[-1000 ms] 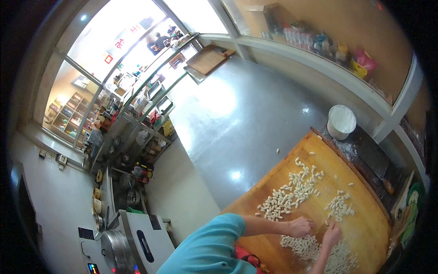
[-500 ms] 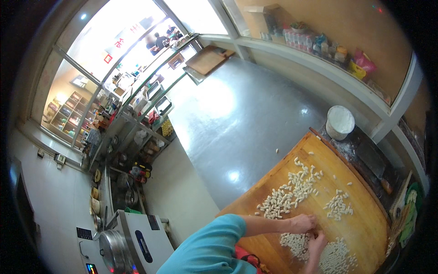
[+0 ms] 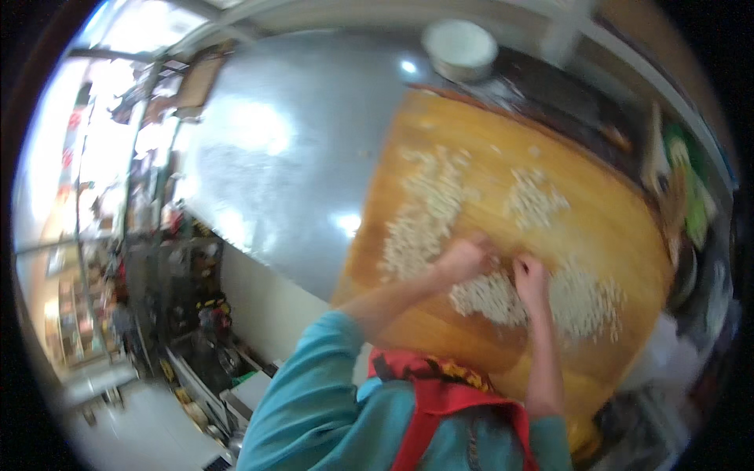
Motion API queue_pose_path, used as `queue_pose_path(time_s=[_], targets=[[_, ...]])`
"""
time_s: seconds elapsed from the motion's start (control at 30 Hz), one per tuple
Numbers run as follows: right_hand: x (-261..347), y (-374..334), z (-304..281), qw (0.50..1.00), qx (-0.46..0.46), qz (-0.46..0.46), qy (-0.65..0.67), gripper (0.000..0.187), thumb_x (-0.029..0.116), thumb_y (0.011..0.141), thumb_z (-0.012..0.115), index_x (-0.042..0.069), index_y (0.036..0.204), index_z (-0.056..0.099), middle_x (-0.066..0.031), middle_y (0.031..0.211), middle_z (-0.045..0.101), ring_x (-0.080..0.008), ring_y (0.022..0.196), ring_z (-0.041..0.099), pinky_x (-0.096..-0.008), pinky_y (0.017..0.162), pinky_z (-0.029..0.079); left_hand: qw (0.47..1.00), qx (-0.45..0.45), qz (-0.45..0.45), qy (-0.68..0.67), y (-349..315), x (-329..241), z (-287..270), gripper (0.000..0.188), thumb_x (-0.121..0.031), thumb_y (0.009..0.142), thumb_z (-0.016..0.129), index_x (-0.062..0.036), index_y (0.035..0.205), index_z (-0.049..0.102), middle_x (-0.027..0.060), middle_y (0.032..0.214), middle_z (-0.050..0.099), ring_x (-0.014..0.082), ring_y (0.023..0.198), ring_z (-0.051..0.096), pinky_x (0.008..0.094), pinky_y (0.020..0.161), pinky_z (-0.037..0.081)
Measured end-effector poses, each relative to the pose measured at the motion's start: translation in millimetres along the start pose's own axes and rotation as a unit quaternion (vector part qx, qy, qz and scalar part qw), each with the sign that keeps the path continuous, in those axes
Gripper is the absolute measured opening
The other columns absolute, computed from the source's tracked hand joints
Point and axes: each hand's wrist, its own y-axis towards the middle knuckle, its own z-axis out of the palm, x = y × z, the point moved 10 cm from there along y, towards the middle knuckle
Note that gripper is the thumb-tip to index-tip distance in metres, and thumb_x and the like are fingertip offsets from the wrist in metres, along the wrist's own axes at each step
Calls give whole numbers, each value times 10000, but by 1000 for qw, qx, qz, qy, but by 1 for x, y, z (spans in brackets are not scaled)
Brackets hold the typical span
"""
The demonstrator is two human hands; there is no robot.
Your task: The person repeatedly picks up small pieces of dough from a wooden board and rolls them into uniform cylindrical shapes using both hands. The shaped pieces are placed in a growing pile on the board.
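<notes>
Both my hands are over a wooden board (image 3: 620,228), close together, fingers curled in. My left hand (image 3: 469,257) sits at the near edge of a long pile of small white oblong dough pieces (image 3: 412,243). Beside it, my right hand (image 3: 531,276) is bent downward with its fingertips pinched. Whatever either hand grips is too small and blurred to make out. Between and below the hands lies a heap of small dough pieces (image 3: 485,300). Right of my right wrist spreads another heap of dough bits (image 3: 585,302), and farther off sits a smaller cluster of dough pieces (image 3: 536,200).
Beyond the board stands a white tub (image 3: 462,49) next to a dark slab (image 3: 550,94) bearing a wooden-handled tool (image 3: 616,137). A shiny metal tabletop (image 3: 283,173) extends to the left. Green items (image 3: 691,192) lie past the board's right edge.
The view has swung to the right and down, so the board and tub appear higher and farther left. My hands have moved slightly apart. The red apron now shows more.
</notes>
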Motion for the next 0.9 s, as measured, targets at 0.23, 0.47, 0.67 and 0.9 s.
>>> queue_pose_path(time_s=[0.23,0.47,0.67,0.9], targets=[[-26,-12,26,905,84,192,372,203,130,903,569,-23,968,686,-32,724,644,-86,605,553,-225,508,404,953,8,-175,-249,5,-9,-24,266,-35,732,716,-21,995,678,117,785,655,164,620,609,292,598,505],[-21,-14,40,926,124,161,317,180,133,851,672,-22,943,678,-18,684,608,-58,545,517,-209,465,400,961,-10,-153,-231,3,-16,-31,204,-36,745,710,-19,948,691,137,776,673,184,621,633,304,594,508],[-40,-7,12,897,14,219,383,162,141,823,690,-13,869,674,-59,707,637,-147,571,596,-282,518,475,959,-27,-184,-213,7,-5,-39,142,-67,747,708,-28,882,694,141,772,662,267,646,644,326,596,514],[-13,3,3,997,-30,-22,-65,174,205,745,725,41,780,681,-147,777,657,-314,704,637,-405,652,501,999,14,-33,0,23,-25,-42,175,-202,738,731,-77,854,694,112,752,645,305,690,633,391,636,510]])
